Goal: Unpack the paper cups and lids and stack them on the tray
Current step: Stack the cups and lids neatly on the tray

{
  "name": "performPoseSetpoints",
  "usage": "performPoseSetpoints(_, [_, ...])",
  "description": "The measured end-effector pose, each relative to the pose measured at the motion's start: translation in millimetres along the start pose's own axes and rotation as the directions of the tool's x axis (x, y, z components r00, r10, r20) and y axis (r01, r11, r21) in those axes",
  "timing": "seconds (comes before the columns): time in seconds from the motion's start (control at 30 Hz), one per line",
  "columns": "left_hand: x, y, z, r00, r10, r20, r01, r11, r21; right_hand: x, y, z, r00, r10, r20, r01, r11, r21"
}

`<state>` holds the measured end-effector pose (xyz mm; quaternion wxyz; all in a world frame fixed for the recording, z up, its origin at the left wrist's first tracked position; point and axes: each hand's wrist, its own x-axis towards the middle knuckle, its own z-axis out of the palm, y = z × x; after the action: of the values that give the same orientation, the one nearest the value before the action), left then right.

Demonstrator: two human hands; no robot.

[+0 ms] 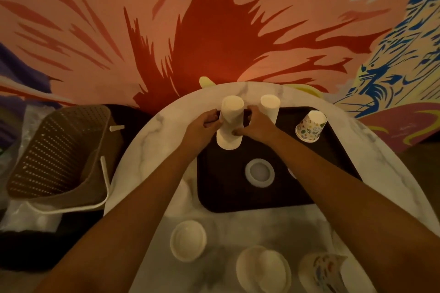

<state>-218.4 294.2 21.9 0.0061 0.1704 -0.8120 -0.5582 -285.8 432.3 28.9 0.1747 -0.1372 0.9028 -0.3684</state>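
- Head view: a person's left hand (204,123) and right hand (256,126) clasp a tall stack of plain white paper cups (231,116) from either side, fingers (212,118) curled round its lower half.
- The stack stands at the far left corner of a dark rectangular tray (238,197) on a round white marble-patterned desk (147,145).
- A two-sided hold likely steadies the tall column as it is set down and squared.
- Its long axis runs upright, leaning a little toward the far edge. The narrow closed bases face up and the wide mouths face down on the tray.
- A second white cup stack (270,107) stands just beside it to the right, the same way up.
- A single patterned paper cup (310,127) sits upturned near the tray's far right.
- One white round lid (259,172) lies flat at mid-tray.
- More white lids (188,240) and a patterned cup lying on its side (321,273) wait on the near desk, so the job looks partly done.
- A brown perforated basket (59,150) sits off the desk to the left.
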Motion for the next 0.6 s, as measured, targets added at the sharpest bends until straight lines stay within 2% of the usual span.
performPoseSetpoints(0.27, [-97.2, 0.9, -8.7, 0.979, -0.024, 0.205, 0.013, 0.998, 0.057, -111.5, -5.1, -39.7, 0.994, -0.057, 0.091, 0.061, 0.997, -0.037])
performPoseSetpoints(0.43, [-158.0, -11.1, -2.2, 0.895, -0.064, 0.442, 0.036, 0.997, 0.071, -196.0, 10.3, -42.4, 0.965, -0.087, 0.247, 0.087, 0.996, 0.012])
performPoseSetpoints(0.53, [-182.8, -22.4, 6.2, 0.854, -0.073, 0.515, 0.041, 0.996, 0.073, -231.3, 24.2, -37.3, 0.929, -0.079, 0.361, 0.111, 0.992, -0.068])
performPoseSetpoints(0.6, [-195.6, -28.0, 12.3, 0.838, -0.075, 0.540, 0.048, 0.997, 0.064, -246.2, 33.7, -28.8, 0.925, -0.056, 0.376, 0.109, 0.987, -0.121])
